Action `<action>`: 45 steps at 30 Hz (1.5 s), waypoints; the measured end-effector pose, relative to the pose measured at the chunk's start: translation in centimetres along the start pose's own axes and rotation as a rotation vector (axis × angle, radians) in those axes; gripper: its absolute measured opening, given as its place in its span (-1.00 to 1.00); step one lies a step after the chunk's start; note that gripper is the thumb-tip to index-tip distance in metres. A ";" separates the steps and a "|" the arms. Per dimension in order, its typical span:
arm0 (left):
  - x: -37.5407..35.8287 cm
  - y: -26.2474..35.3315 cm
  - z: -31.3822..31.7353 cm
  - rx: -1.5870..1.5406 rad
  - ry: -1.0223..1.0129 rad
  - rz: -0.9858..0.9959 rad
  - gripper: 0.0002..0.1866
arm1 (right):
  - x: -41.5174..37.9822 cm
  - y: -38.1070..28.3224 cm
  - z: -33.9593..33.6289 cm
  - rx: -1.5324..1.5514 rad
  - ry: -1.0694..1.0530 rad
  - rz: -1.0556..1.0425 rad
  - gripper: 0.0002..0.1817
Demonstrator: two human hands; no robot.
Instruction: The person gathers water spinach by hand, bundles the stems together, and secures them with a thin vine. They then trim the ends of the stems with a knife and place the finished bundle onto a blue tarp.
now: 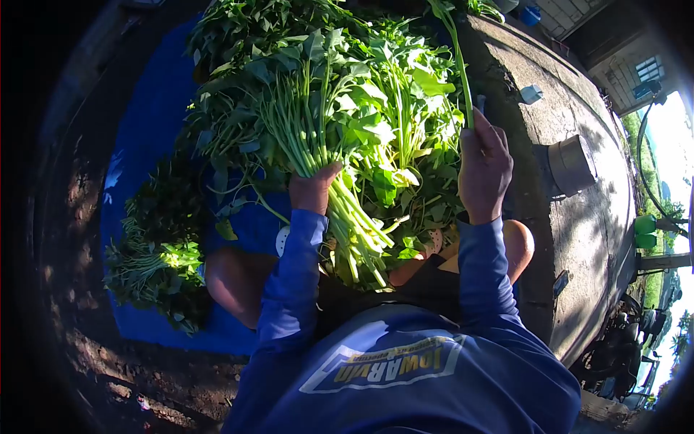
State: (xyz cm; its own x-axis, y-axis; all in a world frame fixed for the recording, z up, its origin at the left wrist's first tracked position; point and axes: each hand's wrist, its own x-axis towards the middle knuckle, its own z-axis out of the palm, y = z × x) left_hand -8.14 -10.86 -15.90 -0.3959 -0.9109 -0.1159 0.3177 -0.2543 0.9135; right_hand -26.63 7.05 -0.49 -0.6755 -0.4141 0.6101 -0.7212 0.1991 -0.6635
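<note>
Outdoor setting, sun and shade: blue sheet on the ground, left of the frame; rough concrete surface along the right.

Item: bunch of leafy stalks, 1, centre of the frame, slanting; leaves toward the top, bare stem ends toward the person's lap.

Left hand: closed around the stems of the bunch, thumb on the right side.

Right hand: right of centre, fingers closed on the base of a long green stalk, which rises to the top edge, apart from the bunch; whether it is only 1 stem cannot be told.

Step in hand, by judgement: greens handled by the stem, 1 bunch gripped and the stalk held separately. A next move would call for a steady left grip, so the stems do not slip, and a light right grip, clear of the foliage.

Surroundings: heap of loose greens, upper centre, behind the bunch; second bundle, lower left, on the sheet; grey container, right; green container, far right.
</note>
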 end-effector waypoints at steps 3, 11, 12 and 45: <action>-0.1 -0.7 0.3 0.083 -0.035 0.027 -0.58 | -0.7 -1.9 2.3 -0.165 0.043 -0.139 -0.60; -1.2 -1.1 0.8 -0.099 -0.126 -0.061 -0.66 | -10.9 -0.2 9.6 -0.012 -0.580 0.129 -0.62; -1.3 -1.0 0.6 -0.151 -0.151 -0.047 -0.65 | -10.7 -0.5 9.7 0.014 -0.591 0.141 -0.62; -2.7 21.9 2.9 0.023 -0.328 -0.053 -0.67 | -7.2 -9.8 -4.9 0.267 -0.539 -0.500 -0.73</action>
State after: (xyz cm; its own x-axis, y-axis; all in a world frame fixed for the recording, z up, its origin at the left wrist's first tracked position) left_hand -2.64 -13.03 5.59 -0.6684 -0.7430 -0.0349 0.2717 -0.2876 0.9184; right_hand -15.46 12.47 3.73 -0.0632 -0.7859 0.6151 -0.8129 -0.3170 -0.4886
